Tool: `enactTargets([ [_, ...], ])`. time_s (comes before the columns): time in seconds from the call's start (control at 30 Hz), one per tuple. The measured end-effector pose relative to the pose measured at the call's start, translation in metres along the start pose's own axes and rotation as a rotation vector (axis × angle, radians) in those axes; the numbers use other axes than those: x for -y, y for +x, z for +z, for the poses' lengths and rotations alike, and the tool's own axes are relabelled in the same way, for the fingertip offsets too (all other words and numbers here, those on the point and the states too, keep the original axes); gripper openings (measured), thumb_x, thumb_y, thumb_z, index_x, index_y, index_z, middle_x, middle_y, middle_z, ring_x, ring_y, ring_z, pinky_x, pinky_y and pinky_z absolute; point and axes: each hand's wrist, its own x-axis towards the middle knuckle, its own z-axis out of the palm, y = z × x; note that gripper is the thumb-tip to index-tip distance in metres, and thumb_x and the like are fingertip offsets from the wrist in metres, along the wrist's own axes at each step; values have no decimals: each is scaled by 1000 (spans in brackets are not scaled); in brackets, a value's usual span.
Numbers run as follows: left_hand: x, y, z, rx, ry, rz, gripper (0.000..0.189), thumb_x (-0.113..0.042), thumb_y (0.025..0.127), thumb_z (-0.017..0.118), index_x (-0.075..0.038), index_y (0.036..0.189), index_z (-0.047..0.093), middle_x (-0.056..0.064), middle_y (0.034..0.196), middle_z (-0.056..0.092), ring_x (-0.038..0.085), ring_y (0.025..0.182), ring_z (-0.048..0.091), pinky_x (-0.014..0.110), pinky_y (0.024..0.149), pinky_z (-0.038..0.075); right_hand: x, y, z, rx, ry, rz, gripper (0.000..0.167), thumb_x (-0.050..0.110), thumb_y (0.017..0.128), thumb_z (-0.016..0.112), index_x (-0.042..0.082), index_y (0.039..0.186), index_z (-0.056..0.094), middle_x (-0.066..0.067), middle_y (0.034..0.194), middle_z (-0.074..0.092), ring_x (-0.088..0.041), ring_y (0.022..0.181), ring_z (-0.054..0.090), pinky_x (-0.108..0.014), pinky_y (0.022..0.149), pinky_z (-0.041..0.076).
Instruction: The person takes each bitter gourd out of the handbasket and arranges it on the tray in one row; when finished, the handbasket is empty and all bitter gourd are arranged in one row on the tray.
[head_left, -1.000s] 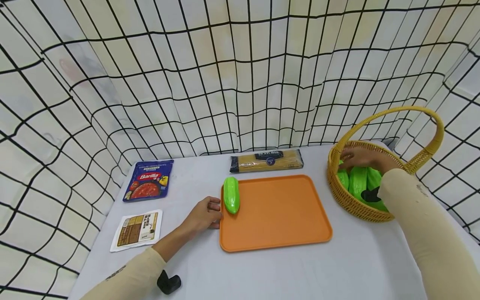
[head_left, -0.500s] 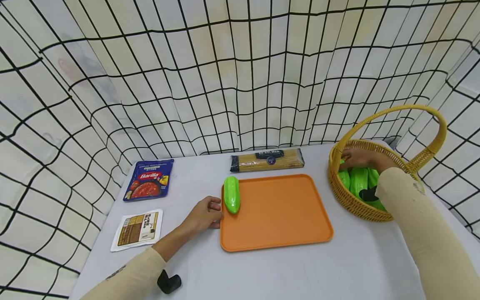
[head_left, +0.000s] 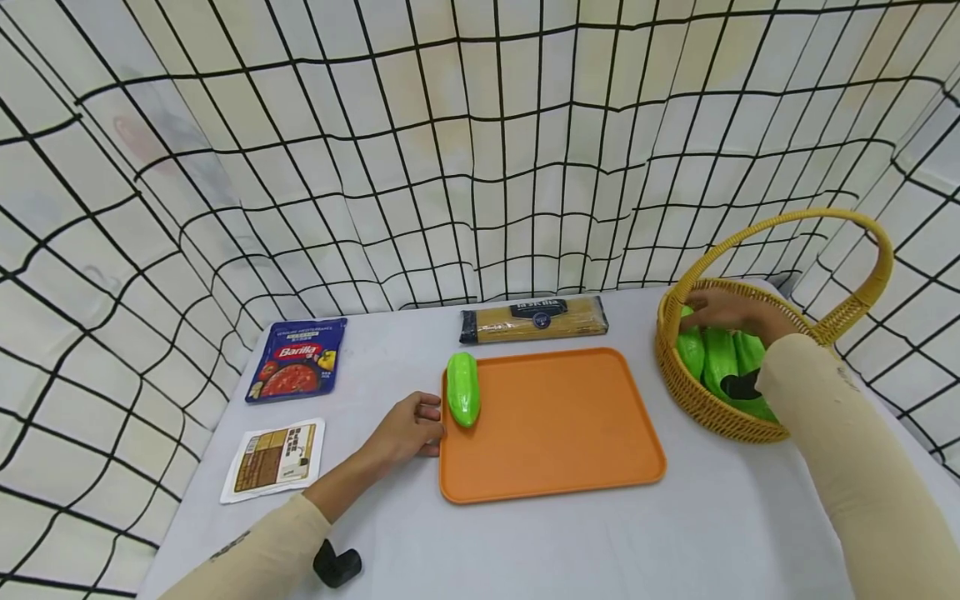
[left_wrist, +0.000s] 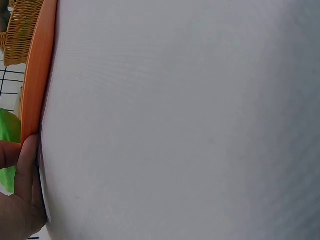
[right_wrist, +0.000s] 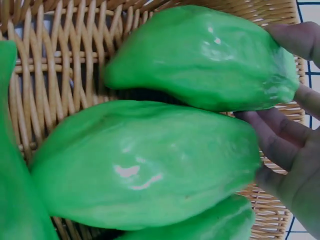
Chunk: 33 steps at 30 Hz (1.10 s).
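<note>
My left hand (head_left: 408, 429) holds the left edge of an orange tray (head_left: 555, 425); in the left wrist view its thumb and a finger lie at the rim. On the tray's left end lies a glossy green tapered fruit (head_left: 463, 390). My right hand (head_left: 727, 312) reaches into a wicker basket (head_left: 678, 396) holding several similar green fruits. In the right wrist view, thumb and fingers pinch the end of the upper green fruit (right_wrist: 210, 60). Other fingers of that hand lie against the end of a second green fruit (right_wrist: 150, 165) beside it.
A spaghetti pack (head_left: 534, 321) lies behind the tray. At the left are a blue Barilla pouch (head_left: 296, 360) and a white-and-brown packet (head_left: 273, 461). The basket's tall handle (head_left: 795, 218) arches over the right arm. Black-lined white cloth walls (head_left: 480, 208) enclose the table.
My right hand's fingers have shifted slightly within the basket, showing more of the green fruit at its left side. The left hand, tray and fruit on it have stayed put.
</note>
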Motion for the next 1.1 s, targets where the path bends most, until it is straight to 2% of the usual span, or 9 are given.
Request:
enactTargets([
  [0.1, 0, 0, 0, 2, 0, 0, 52, -1, 88, 64, -1, 137, 49, 13, 117, 52, 21, 98, 62, 31, 72, 65, -2, -1, -3, -27, 30, 10, 78, 39, 100, 60, -4, 155, 25, -35, 155, 27, -51, 127, 49, -64, 101, 48],
  [0.2, 0, 1, 0, 4, 1, 2, 52, 0, 88, 64, 0, 137, 48, 13, 117, 52, 21, 98, 62, 31, 72, 65, -2, -4, -8, -36, 65, 25, 83, 41, 100, 60, -1, 158, 18, -35, 159, 17, -55, 134, 40, -66, 106, 45],
  [0.3, 1, 1, -1, 6, 4, 4, 52, -1, 88, 64, 0, 138, 48, 14, 118, 53, 22, 100, 62, 32, 73, 65, 2, -8, -13, -31, 126, 50, 92, 43, 98, 61, -1, 159, 9, -37, 160, 10, -55, 137, 35, -65, 110, 41],
  [0.4, 1, 2, -1, 5, 9, 6, 52, -2, 88, 65, -1, 138, 48, 14, 118, 53, 22, 101, 63, 32, 73, 65, 3, -11, -18, -29, 166, 78, 98, 45, 96, 64, 0, 160, 5, -38, 160, 7, -56, 137, 37, -64, 110, 43],
  [0.47, 1, 2, -1, 6, 12, 6, 52, -2, 89, 65, -1, 138, 48, 14, 119, 53, 22, 102, 63, 31, 73, 65, 4, -13, -20, -29, 187, 84, 97, 44, 97, 64, 1, 160, 5, -39, 159, 6, -56, 132, 42, -61, 105, 48],
  [0.57, 2, 2, -1, 5, 12, 8, 53, -2, 88, 65, -1, 138, 49, 14, 119, 53, 22, 102, 64, 32, 73, 65, 3, -16, -21, -39, 161, 80, 93, 44, 98, 62, 2, 160, 8, -41, 158, 7, -56, 130, 45, -60, 102, 51],
  [0.8, 2, 1, -1, 7, 13, 14, 52, -2, 89, 65, -1, 138, 49, 14, 119, 53, 22, 102, 64, 32, 73, 65, 4, -27, -21, -55, 160, 59, 83, 40, 100, 60, 5, 160, 16, -38, 159, 9, -56, 135, 39, -58, 103, 51],
  [0.93, 2, 0, -1, 6, 16, 10, 52, -2, 89, 65, -1, 138, 48, 14, 119, 53, 22, 102, 64, 32, 73, 65, 5, -33, -22, -57, 154, 54, 78, 39, 100, 59, 7, 160, 20, -35, 159, 16, -54, 137, 38, -56, 102, 53],
  [1.1, 1, 0, -2, 16, 8, 13, 52, -2, 89, 64, -1, 138, 48, 14, 119, 53, 22, 101, 64, 31, 74, 65, 5, -41, -23, -47, 143, 58, 77, 39, 100, 59, 8, 160, 22, -37, 158, 19, -55, 137, 38, -57, 103, 53],
])
